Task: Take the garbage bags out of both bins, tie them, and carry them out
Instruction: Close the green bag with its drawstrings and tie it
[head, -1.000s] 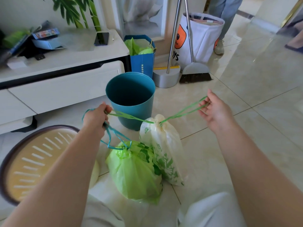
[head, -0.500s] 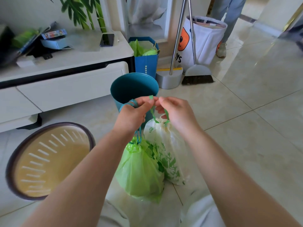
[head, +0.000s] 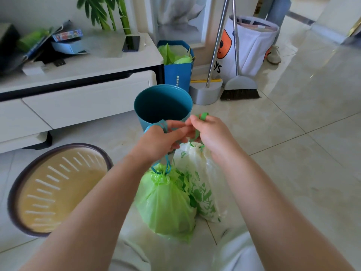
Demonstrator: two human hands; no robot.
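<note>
Garbage bags (head: 166,200) before teal bin (head: 163,104), drawstrings (head: 203,116) pinched in both hands (head: 213,133).

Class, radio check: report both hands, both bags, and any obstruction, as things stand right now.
Left hand and right hand pinching green drawstring over white bag. Green bag cinched, on floor. Teal bin empty. Nothing obstructing.

Glossy tiled floor (head: 293,153) (white cabinet (head: 78,98))
</note>
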